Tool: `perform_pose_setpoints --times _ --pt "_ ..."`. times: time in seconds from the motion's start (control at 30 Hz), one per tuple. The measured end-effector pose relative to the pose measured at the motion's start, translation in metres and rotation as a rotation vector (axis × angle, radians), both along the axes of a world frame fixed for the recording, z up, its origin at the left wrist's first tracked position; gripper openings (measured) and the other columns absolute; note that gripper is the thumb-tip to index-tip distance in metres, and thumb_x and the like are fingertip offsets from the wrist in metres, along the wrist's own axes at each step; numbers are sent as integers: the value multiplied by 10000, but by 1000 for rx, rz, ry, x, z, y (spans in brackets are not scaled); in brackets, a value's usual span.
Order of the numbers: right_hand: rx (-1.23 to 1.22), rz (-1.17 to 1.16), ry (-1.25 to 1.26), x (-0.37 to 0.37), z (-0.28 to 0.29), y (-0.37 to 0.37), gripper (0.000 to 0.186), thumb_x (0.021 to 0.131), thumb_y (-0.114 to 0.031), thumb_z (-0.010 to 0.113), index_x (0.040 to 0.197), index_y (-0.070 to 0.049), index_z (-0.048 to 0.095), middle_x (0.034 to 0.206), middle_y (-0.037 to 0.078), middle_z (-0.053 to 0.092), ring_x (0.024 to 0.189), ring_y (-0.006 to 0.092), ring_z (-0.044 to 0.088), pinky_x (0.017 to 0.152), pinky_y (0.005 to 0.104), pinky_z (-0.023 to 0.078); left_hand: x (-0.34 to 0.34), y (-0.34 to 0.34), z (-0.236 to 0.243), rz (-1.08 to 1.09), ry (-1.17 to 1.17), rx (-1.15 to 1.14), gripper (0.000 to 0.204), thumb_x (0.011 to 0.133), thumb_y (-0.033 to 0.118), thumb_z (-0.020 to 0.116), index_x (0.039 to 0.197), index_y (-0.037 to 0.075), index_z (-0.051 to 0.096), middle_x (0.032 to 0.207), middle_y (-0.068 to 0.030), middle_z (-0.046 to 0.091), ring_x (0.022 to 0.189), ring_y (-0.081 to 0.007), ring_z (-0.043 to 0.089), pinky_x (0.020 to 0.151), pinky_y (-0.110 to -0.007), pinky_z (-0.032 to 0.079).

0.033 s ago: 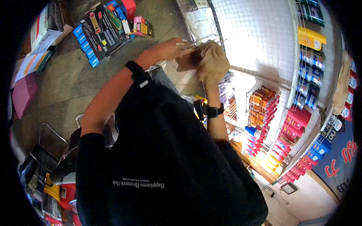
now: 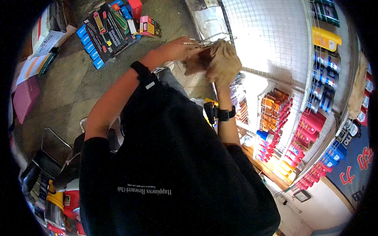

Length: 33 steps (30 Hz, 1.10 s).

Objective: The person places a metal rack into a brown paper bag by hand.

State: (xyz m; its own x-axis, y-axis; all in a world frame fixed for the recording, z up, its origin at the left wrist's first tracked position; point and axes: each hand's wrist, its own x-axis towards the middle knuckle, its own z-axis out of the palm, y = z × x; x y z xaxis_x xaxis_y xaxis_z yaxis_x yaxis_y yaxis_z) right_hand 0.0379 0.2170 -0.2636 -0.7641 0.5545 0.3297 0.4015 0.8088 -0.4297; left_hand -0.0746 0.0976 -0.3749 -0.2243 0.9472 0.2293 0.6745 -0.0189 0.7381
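Note:
My left hand [image 2: 182, 48] reaches up from the left, its fingers closed on a thin metal wire rack piece [image 2: 214, 38] whose bars stick out to the right. My right hand [image 2: 226, 63] is closed on a dirty brown cloth [image 2: 197, 65], which hangs between the two hands just below the wires. The hand looks smeared or gloved; I cannot tell which. Both my wrists carry black bands. My black shirt [image 2: 169, 157] fills the middle of the view.
White wire-mesh shelving [image 2: 267, 43] stands close on the right, with red bottles [image 2: 311, 128] and blue cans [image 2: 326, 76]. Stacked blue boxes [image 2: 89, 47] and a black tool package [image 2: 106, 31] lie at the upper left. A metal-framed chair [image 2: 51, 151] is at the lower left.
My right hand has shifted slightly to the right and the cloth hangs in a different fold. My left hand and the wires have risen a little.

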Motion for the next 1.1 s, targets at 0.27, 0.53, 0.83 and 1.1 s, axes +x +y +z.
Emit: perform_pose_setpoints --times 0.27,0.53,0.83,1.1 --pt "281 177 -232 -18 61 -14 142 838 -142 485 761 -59 571 844 81 630 776 274 610 683 315 488 -2 8 -29 102 498 422 342 932 332 487 1204 142 573 1148 -109 561 931 -223 571 781 -294 496" --pt "-18 125 236 -8 -21 -1 141 863 -141 533 871 -36 626 842 68 656 729 171 633 679 263 500 6 2 5 14 -319 -24 287 950 213 457 1193 127 584 1115 -90 573 680 -159 586 673 -306 521" --pt "326 221 -330 25 -36 14 375 751 -156 522 1097 -30 585 1030 121 616 984 284 580 899 337 446 -25 -20 25 165 -764 -115 363 945 299 437 1232 89 515 1031 -31 616 731 -126 567 717 -268 484" --pt "-53 218 -130 -6 -5 -7 295 809 -198 532 1050 -32 574 926 109 594 864 234 580 786 308 454 -31 -23 6 131 -738 -30 347 968 277 413 1190 41 539 1048 -40 617 707 -121 580 714 -265 482"
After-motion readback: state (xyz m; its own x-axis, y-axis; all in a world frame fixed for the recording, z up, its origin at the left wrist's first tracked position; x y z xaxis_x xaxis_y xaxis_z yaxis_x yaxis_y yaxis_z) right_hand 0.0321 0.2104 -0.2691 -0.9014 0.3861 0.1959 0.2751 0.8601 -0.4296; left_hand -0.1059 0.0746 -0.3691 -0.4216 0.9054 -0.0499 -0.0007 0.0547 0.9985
